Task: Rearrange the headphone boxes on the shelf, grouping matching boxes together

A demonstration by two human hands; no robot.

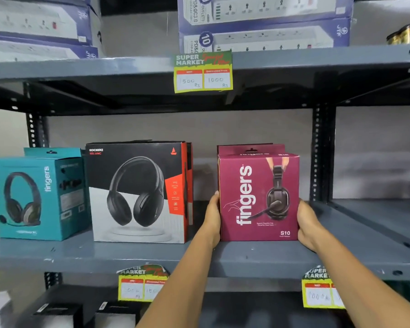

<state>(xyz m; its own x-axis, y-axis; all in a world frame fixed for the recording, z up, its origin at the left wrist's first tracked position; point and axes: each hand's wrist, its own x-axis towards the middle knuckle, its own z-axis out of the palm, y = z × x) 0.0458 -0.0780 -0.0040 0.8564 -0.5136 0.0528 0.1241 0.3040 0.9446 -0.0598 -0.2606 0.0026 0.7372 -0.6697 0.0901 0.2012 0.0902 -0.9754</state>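
Observation:
A magenta "fingers S10" headphone box [258,197] stands on the grey metal shelf [152,254], right of centre. My left hand [212,218] presses its left side and my right hand [309,223] presses its right side, so both grip it. A second magenta box [249,149] shows directly behind it. To the left stands a black, white and red "Rockerz" box [137,192], with a matching one [189,162] just behind. At the far left sits a teal "fingers" box [36,197], with another teal box [52,152] behind it.
Blue and white power-strip boxes [263,22] fill the shelf above. Price tags hang from the upper shelf edge [202,72] and the lower edge [141,284]. A perforated upright post [321,152] stands right of the magenta box, with bare shelf [374,221] beyond it. Dark boxes [57,308] lie below.

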